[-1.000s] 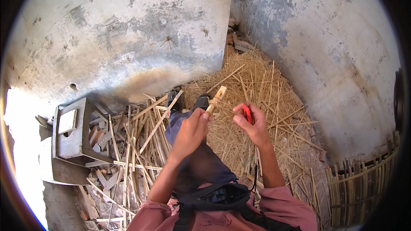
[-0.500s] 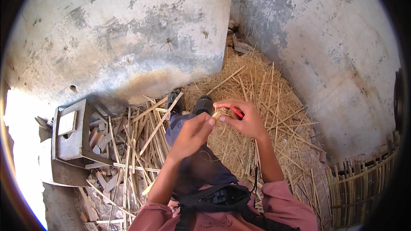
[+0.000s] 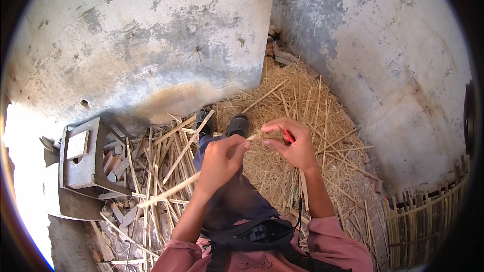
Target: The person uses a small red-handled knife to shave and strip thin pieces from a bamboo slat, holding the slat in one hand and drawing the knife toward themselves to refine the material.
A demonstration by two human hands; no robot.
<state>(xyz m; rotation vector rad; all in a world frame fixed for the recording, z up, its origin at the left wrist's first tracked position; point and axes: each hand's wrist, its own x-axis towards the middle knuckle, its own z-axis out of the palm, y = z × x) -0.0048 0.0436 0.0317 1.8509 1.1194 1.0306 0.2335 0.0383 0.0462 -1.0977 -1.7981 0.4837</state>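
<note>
My left hand is closed, thumb and forefinger pinching a thin pale bamboo strip. The strip's short end pokes out toward my right hand, while its long end runs down to the left past my wrist. Across a small gap, my right hand curls around a red object that looks like a small tool's handle; its working end is hidden or too small to make out. The right thumb and forefinger are apart, close to the strip's end, with fine shavings near them.
Straw-like shavings heap up ahead against two worn walls. Split strips lie piled at the left beside a wooden box frame and rubble. A slatted bamboo panel leans at lower right. My shoes stand amid the shavings.
My right hand has drawn slightly right, away from the strip's end. The strip's long part now shows beyond my left wrist, angled to the lower left.
</note>
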